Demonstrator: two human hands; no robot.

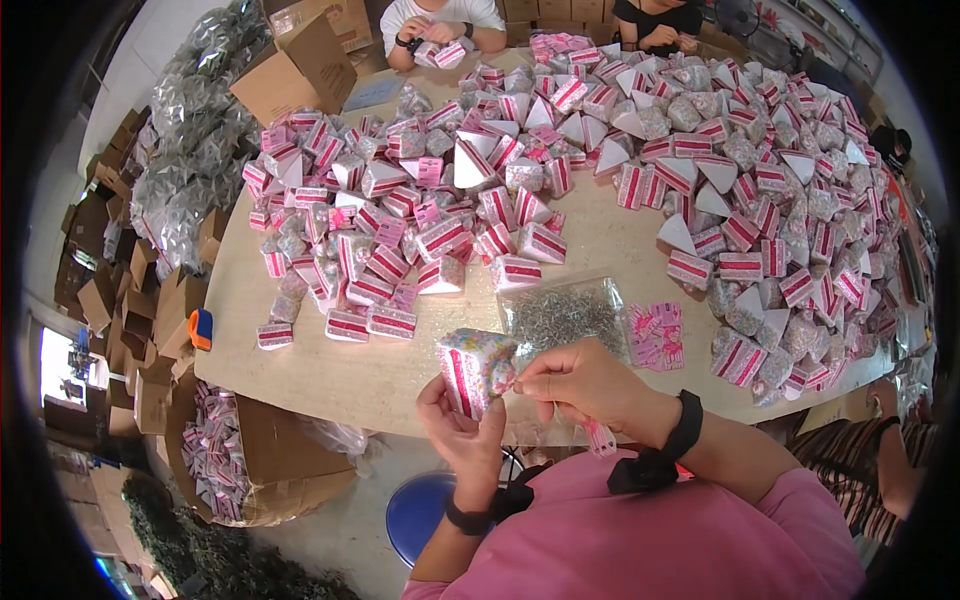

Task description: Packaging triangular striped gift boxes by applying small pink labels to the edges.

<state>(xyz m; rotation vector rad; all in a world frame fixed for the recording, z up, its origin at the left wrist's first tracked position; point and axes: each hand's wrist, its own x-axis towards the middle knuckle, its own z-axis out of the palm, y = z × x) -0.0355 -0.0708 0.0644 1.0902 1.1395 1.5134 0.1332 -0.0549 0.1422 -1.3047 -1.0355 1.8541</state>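
Note:
My left hand (465,435) is closed around a toy cake slice (468,375) with white and pink layers and colored sprinkles, held up over the table's near edge. At the right side of the slice, my right hand (575,385) pinches finger and thumb together; what lies between the fingertips is too small to make out. Beneath its curled fingers, a pink tag (600,438) sticks out. Just beyond my hands lies a clear bag (565,312) of small metallic pieces. Beside it rests a small stack of pink printed cards (656,336).
Heaps of cake slices (400,230) cover the table's (235,330) left and far parts, and another heap (770,230) fills the right. A carton of slices (265,465) stands at lower left, near a blue stool (420,515). Co-workers' hands (440,35) show across the table.

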